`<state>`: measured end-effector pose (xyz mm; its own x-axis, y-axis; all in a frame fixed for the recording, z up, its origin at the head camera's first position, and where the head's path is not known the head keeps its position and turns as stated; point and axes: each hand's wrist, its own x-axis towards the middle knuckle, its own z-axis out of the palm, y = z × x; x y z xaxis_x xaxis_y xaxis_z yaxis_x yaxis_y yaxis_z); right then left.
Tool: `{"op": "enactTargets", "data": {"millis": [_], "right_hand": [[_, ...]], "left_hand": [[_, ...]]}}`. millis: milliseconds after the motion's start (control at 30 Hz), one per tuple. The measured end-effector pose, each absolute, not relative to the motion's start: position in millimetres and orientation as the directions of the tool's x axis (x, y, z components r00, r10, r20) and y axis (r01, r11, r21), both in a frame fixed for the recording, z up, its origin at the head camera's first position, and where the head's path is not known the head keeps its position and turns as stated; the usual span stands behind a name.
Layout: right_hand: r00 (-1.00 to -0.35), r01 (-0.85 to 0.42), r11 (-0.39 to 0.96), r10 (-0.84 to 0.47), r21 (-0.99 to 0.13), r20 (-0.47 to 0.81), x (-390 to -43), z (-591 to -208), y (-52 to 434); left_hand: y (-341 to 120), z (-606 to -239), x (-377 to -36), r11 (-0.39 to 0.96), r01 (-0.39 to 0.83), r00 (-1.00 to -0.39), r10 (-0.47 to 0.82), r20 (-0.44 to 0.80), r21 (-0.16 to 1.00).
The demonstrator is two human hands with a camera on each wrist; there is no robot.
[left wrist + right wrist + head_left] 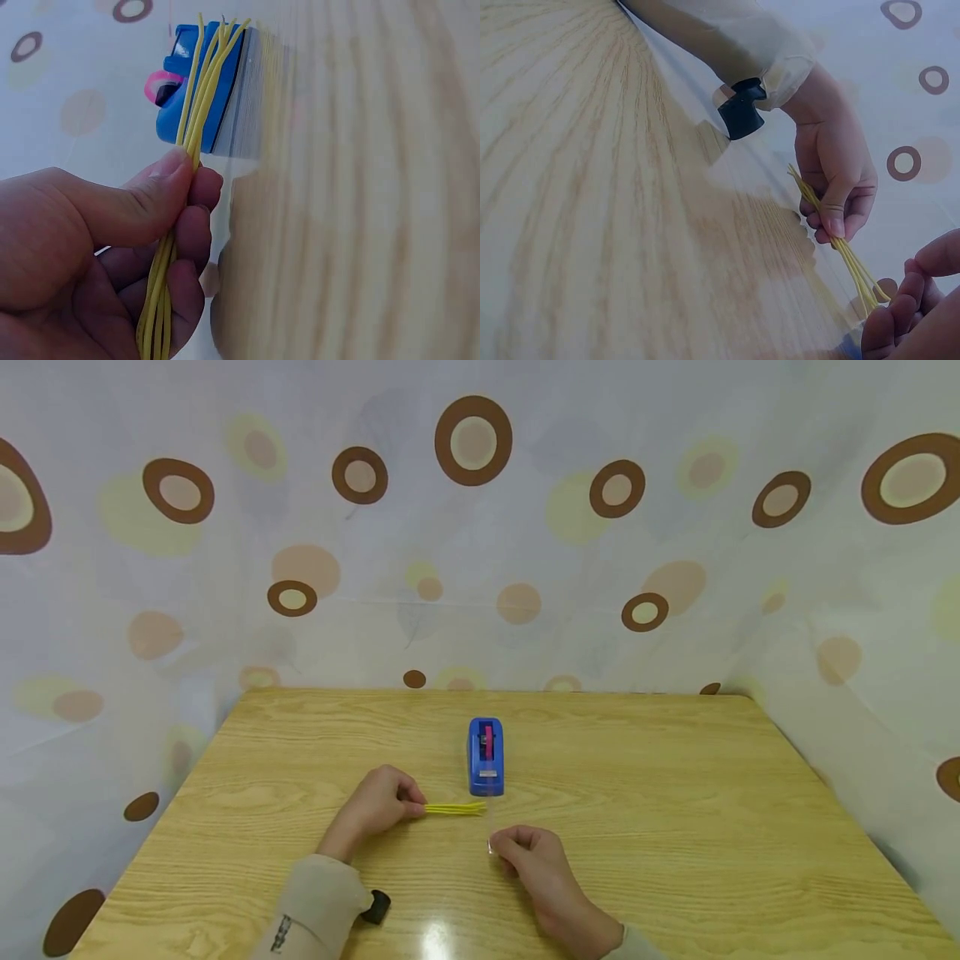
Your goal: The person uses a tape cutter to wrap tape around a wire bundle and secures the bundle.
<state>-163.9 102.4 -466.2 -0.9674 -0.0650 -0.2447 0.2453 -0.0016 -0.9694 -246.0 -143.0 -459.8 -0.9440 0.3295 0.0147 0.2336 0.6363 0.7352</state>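
Observation:
My left hand pinches a bundle of several thin yellow wires between thumb and fingers. Their free ends fan out a little toward the right, just in front of a blue tape dispenser with a pink core. In the left wrist view the wires run along the palm and up past the thumb. A clear strip of tape stretches from the dispenser toward me, past the wire tips. At its near end, my right hand pinches it between thumb and forefinger. The dispenser is mostly hidden in the right wrist view.
The wooden table reaches back to a patterned sheet that hangs behind and at both sides. A black wrist device sits at the left sleeve. Light reflects off the table near its front.

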Motion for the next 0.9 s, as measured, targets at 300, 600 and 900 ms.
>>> {"op": "enactTargets", "data": {"millis": [300, 600, 900], "right_hand": [[-0.97, 0.237, -0.01, -0.065, -0.971, -0.236, -163, -466, 102], [-0.971, 0.231, -0.013, -0.071, -0.973, -0.23, -164, -467, 103], [-0.965, 0.253, -0.009, -0.068, -0.967, -0.252, -164, -466, 102]], "left_hand": [[-134, -462, -247, 0.637, 0.224, -0.946, 0.324, 0.007, 0.738], [-126, -462, -248, 0.631, 0.219, -0.944, 0.331, -0.003, 0.744], [-120, -461, -250, 0.632, 0.2, -0.944, 0.329, -0.026, 0.749]]}}
